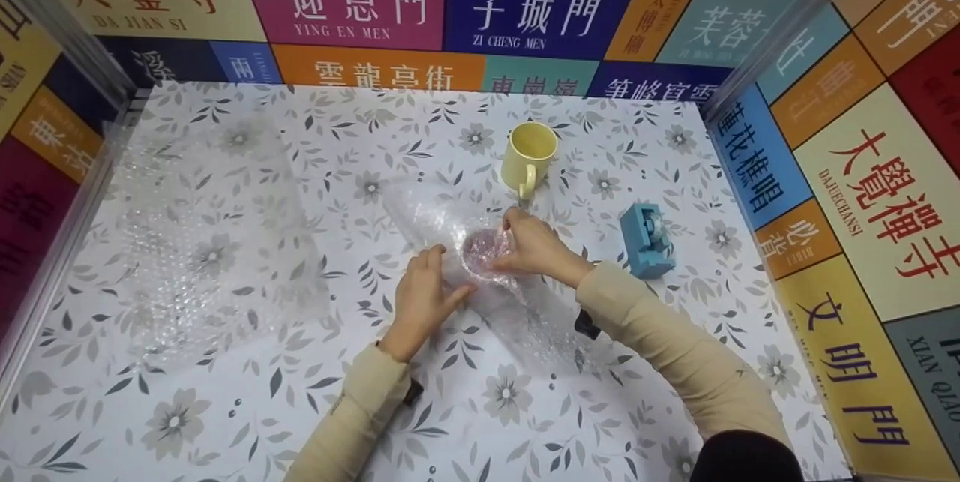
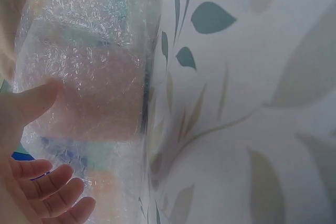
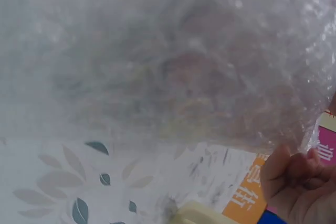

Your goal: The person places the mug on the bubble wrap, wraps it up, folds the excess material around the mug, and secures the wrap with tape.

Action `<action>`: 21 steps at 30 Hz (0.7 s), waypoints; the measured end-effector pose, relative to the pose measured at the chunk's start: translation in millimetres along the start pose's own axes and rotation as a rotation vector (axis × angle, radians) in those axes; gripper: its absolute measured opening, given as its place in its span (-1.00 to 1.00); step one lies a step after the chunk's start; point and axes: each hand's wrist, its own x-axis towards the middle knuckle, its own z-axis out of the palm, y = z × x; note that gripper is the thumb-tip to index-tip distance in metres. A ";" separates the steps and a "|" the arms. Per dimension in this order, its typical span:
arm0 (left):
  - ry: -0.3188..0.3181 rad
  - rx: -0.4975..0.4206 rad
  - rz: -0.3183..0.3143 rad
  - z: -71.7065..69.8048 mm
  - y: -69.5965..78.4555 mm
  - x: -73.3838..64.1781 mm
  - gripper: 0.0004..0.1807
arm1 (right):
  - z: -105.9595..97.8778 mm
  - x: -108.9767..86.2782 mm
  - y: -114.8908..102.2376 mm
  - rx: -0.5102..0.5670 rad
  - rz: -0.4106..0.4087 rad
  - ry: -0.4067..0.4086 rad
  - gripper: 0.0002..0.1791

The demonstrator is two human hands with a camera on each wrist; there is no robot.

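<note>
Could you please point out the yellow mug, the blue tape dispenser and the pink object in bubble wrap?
Yellow mug (image 1: 517, 168), head view: outer wall.
Blue tape dispenser (image 1: 642, 244), head view: middle of body.
Pink object (image 2: 94, 93), left wrist view: its wrapped side.

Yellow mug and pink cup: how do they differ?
The yellow mug stands bare; the pink cup is inside bubble wrap. The yellow mug is untouched, while the right hand grips the bubble wrap at the pink cup. Both show round rims.
</note>
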 end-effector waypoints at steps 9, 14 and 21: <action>-0.005 -0.008 -0.013 0.3 0.1 0.2 -0.21 | 0.4 10.1 6.8 -0.114 0.181 -0.178 -0.46; 0.007 -0.005 -0.002 0.8 -1.2 -0.1 -0.21 | 1.2 14.5 2.5 -0.136 0.208 -0.189 -0.60; 0.019 -0.009 -0.005 1.8 -1.1 -0.4 -0.22 | 5.2 18.8 0.6 -0.160 0.253 -0.154 -0.71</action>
